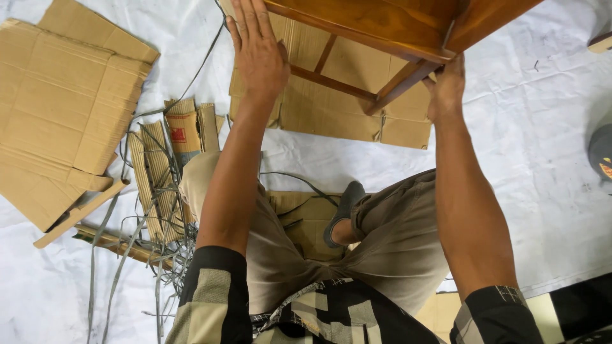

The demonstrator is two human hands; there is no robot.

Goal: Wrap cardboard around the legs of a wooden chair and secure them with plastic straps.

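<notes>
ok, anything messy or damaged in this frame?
Yes. A tangle of grey packing straps and torn cardboard strips lies loose on the white sheet left of the person's knee. The left hand and right hand hold the wooden furniture piece, which looks undamaged.

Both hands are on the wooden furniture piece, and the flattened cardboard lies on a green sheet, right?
Not quite: the sheet is white, not green, as the head view shows. The left hand and right hand are on the wooden furniture piece, over flattened cardboard.
</notes>
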